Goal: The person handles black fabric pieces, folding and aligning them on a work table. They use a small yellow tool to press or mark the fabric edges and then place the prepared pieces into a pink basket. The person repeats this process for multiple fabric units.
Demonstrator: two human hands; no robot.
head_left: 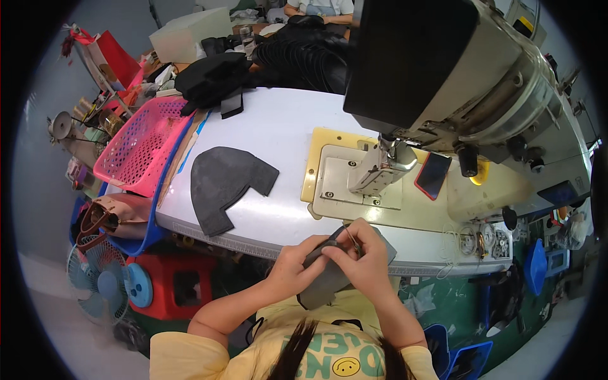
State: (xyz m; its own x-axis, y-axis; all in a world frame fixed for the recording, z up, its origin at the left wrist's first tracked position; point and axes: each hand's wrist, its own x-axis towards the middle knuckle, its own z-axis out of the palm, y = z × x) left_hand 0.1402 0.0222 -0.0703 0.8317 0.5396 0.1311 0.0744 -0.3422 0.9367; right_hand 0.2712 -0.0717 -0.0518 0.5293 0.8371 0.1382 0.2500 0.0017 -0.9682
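Fabric, a dark grey cut piece (326,278), sits pinched between both hands at the near edge of the white table (278,126), just in front of the person's chest. The left hand (292,266) grips its upper left edge with fingers curled over it, and the right hand (364,263) closes on the top edge beside it, thumb and forefinger pressed together; a thin metal tool, perhaps small snips, seems to lie in that hand, though it is too small to tell for sure. The piece looks light, soft and limp: its lower part droops below the hands toward the lap, so it will likely fold or sag wherever it is unsupported. I judge it best held along an edge with both hands close together, as here, since a one-point grip would let it flop. Ahead of the hands stands a sewing machine (443,82) on its cream base plate. Ahead and to the left lies a second, larger grey cut piece (225,183), flat on the table, with a pink basket (142,149) farther left.
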